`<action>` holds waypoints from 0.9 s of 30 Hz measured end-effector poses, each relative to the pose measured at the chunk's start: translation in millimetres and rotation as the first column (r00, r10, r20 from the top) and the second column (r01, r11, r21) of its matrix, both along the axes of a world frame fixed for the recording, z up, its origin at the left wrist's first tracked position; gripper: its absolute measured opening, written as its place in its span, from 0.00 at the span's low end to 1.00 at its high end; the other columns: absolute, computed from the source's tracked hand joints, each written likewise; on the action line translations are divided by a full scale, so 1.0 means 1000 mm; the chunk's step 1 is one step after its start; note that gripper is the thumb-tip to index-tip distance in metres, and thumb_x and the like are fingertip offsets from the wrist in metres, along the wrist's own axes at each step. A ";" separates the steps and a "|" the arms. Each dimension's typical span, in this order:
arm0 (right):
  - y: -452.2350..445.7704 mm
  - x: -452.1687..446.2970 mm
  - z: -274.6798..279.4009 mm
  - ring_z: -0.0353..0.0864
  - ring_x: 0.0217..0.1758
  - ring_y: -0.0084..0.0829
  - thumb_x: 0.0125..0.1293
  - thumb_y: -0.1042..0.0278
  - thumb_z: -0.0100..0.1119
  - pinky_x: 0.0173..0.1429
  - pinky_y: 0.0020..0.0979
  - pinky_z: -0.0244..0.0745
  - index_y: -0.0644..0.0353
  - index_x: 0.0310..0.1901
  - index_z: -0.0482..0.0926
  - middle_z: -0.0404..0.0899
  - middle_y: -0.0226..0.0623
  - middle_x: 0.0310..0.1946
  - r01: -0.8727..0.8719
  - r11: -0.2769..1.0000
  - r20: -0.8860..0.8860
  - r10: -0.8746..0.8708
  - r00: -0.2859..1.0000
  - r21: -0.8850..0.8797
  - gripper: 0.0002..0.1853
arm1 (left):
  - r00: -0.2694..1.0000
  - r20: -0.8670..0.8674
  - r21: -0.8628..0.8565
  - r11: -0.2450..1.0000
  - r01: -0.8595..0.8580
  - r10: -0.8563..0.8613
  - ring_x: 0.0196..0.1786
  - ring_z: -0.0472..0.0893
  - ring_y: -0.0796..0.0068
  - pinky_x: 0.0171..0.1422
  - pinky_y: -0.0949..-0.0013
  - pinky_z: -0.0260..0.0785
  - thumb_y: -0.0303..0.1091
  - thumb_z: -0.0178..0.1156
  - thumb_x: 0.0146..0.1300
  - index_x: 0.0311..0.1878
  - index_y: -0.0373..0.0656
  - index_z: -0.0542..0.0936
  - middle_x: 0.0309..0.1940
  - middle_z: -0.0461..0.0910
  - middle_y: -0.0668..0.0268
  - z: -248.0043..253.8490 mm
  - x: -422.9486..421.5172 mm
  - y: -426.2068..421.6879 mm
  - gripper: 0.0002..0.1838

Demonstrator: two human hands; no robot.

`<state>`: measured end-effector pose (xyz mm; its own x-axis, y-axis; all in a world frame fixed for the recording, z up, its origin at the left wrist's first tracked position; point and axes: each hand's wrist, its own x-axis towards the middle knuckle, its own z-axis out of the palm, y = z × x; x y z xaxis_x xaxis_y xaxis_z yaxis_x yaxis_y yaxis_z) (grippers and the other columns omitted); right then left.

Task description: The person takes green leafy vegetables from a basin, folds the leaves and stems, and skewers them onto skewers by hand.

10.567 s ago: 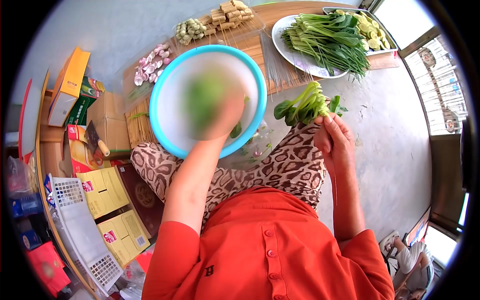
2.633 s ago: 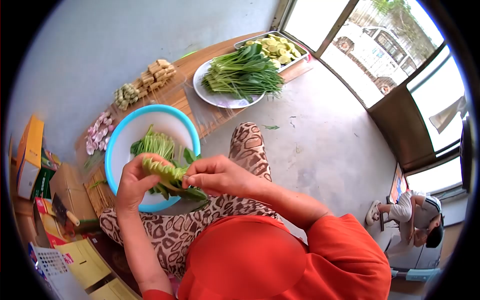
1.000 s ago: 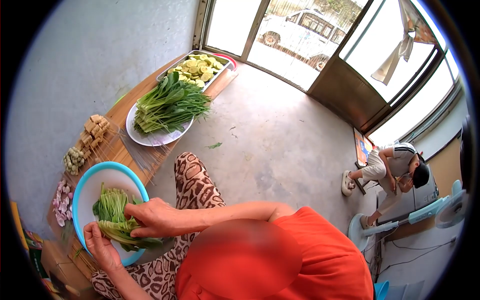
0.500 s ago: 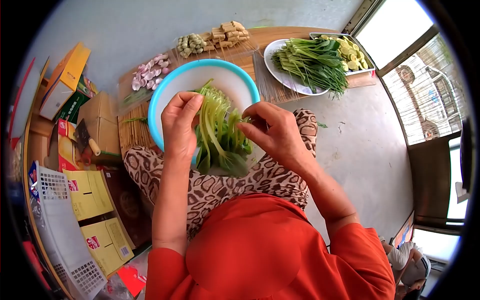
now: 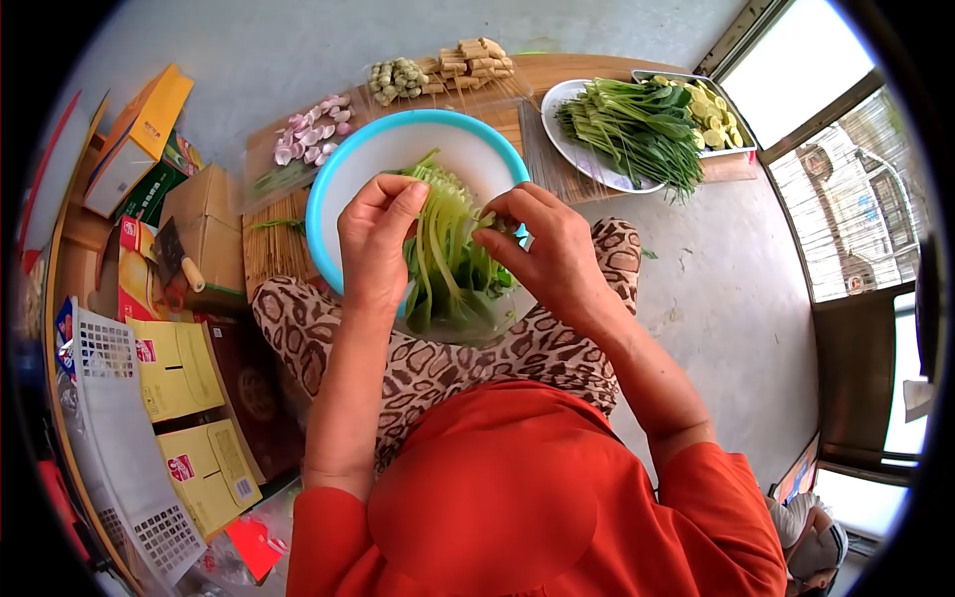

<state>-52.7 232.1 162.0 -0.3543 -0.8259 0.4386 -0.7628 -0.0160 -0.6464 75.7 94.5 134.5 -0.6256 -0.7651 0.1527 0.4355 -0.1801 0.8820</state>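
While left grip (image 5: pixel 373 231) pinches one end, greens (image 5: pixel 446 261) span across to right grip (image 5: pixel 547 245), pinching opposite end.

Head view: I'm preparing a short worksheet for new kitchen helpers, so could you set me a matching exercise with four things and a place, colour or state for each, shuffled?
Column one
1. Wide basin
2. Yellow-green slices
3. Pink-and-white pieces
4. Leafy stems

Column two
A. In the metal tray, at the picture's upper right
B. Between the left hand and the right hand
C. Just outside the blue rim, to its upper left in the picture
D. White inside, with a bright blue rim

Right pairs: 1-D, 2-A, 3-C, 4-B
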 end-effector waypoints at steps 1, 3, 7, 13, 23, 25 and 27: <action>-0.002 0.001 0.000 0.79 0.33 0.44 0.54 0.67 0.68 0.36 0.40 0.73 0.62 0.36 0.76 0.77 0.40 0.31 -0.002 0.999 0.012 0.002 1.000 -0.043 0.12 | 1.000 0.008 -0.007 1.000 0.009 -0.009 0.33 0.76 0.86 0.41 0.81 0.69 0.28 0.62 0.64 0.37 0.37 0.79 0.32 0.80 0.71 0.000 0.000 0.001 0.04; -0.006 0.003 0.001 0.79 0.33 0.43 0.54 0.67 0.68 0.36 0.40 0.73 0.62 0.36 0.76 0.77 0.41 0.31 -0.004 0.996 0.022 0.006 1.000 -0.089 0.12 | 1.000 0.017 -0.026 1.000 0.004 -0.003 0.34 0.74 0.87 0.41 0.82 0.67 0.26 0.62 0.63 0.37 0.37 0.79 0.33 0.79 0.72 -0.001 -0.004 0.006 0.03; -0.010 0.002 0.003 0.80 0.33 0.42 0.55 0.66 0.68 0.36 0.38 0.74 0.63 0.36 0.76 0.78 0.42 0.32 0.011 0.998 0.066 -0.007 0.998 -0.063 0.13 | 1.000 0.005 -0.051 0.999 -0.013 0.013 0.35 0.74 0.88 0.41 0.82 0.67 0.26 0.62 0.63 0.37 0.36 0.80 0.33 0.79 0.72 0.001 -0.006 0.011 0.03; -0.014 0.001 0.001 0.80 0.31 0.39 0.55 0.65 0.68 0.35 0.35 0.74 0.64 0.37 0.76 0.79 0.42 0.32 -0.011 0.997 0.202 0.026 0.979 -0.074 0.14 | 1.000 -0.007 -0.066 0.998 -0.008 0.008 0.35 0.74 0.87 0.42 0.82 0.67 0.26 0.62 0.63 0.37 0.36 0.80 0.33 0.79 0.72 0.001 -0.007 0.012 0.04; -0.003 -0.008 0.005 0.78 0.39 0.27 0.56 0.66 0.69 0.43 0.29 0.72 0.63 0.46 0.77 0.80 0.35 0.35 -0.086 0.996 0.261 0.075 0.962 0.031 0.18 | 0.997 -0.021 0.008 0.998 -0.068 0.068 0.34 0.77 0.85 0.42 0.81 0.70 0.27 0.63 0.63 0.38 0.35 0.80 0.32 0.81 0.69 -0.003 -0.006 -0.003 0.05; 0.001 -0.013 0.001 0.78 0.39 0.27 0.57 0.66 0.69 0.42 0.29 0.72 0.63 0.45 0.78 0.80 0.35 0.35 -0.086 0.994 0.216 0.071 0.974 0.063 0.17 | 0.996 -0.044 0.042 0.996 -0.077 0.079 0.34 0.78 0.84 0.42 0.81 0.71 0.26 0.63 0.63 0.38 0.35 0.80 0.33 0.81 0.69 -0.005 -0.006 -0.007 0.05; 0.001 -0.014 -0.004 0.78 0.39 0.27 0.57 0.66 0.69 0.42 0.29 0.72 0.62 0.45 0.78 0.80 0.35 0.36 -0.078 0.992 0.172 0.061 0.983 0.094 0.16 | 0.997 -0.039 0.046 0.996 -0.071 0.073 0.34 0.78 0.84 0.42 0.80 0.71 0.26 0.63 0.63 0.38 0.35 0.80 0.33 0.81 0.69 -0.008 -0.006 -0.008 0.05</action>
<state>-66.8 233.0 158.0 -0.3561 -0.8878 0.2914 -0.6423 0.0061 -0.7665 69.5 86.5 126.5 -0.5624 -0.8146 0.1418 0.4840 -0.1853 0.8552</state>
